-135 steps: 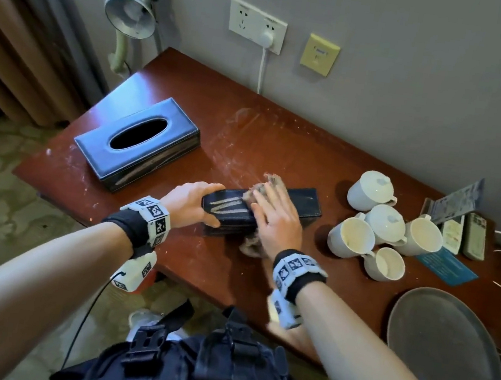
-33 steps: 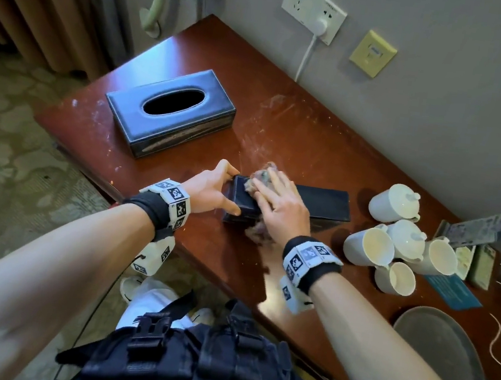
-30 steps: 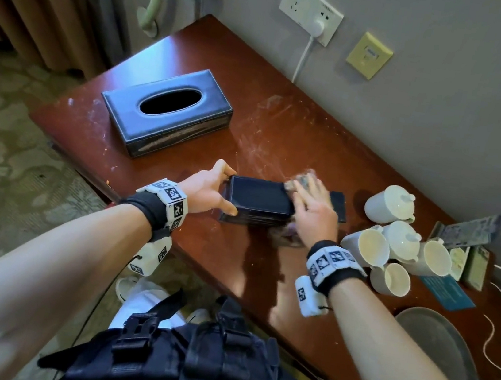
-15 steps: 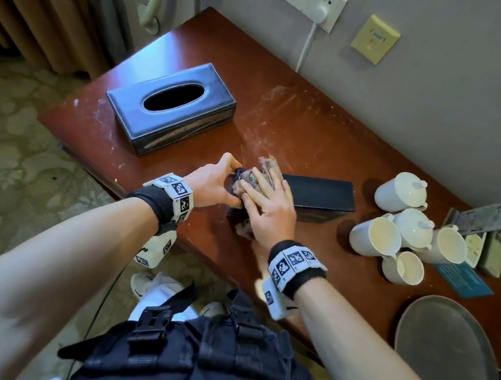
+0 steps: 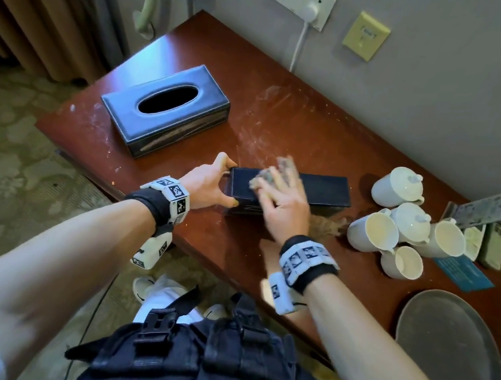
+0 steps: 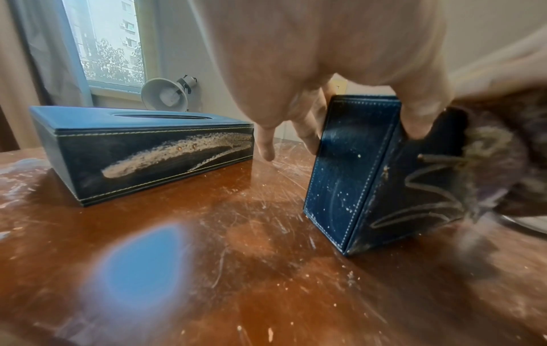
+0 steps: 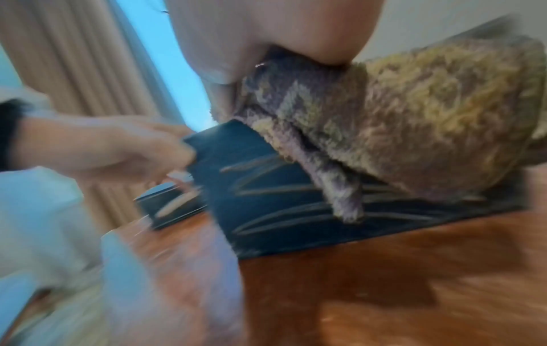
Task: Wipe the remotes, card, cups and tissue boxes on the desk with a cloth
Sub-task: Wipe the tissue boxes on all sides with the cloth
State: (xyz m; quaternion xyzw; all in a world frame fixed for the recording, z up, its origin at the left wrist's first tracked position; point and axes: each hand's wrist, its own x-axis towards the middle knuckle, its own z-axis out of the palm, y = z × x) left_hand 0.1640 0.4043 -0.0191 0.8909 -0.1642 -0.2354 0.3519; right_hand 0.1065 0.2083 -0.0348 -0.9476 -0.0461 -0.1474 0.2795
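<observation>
Your left hand grips the left end of the dark tissue box near the surface's front edge. Its long axis runs left to right, so your next stroke probably heads right. Your right hand presses the cloth flat on the box top, fingers straight. The second tissue box sits toward the left corner and the cups cluster toward the right end, below a grey wall with sockets.
</observation>
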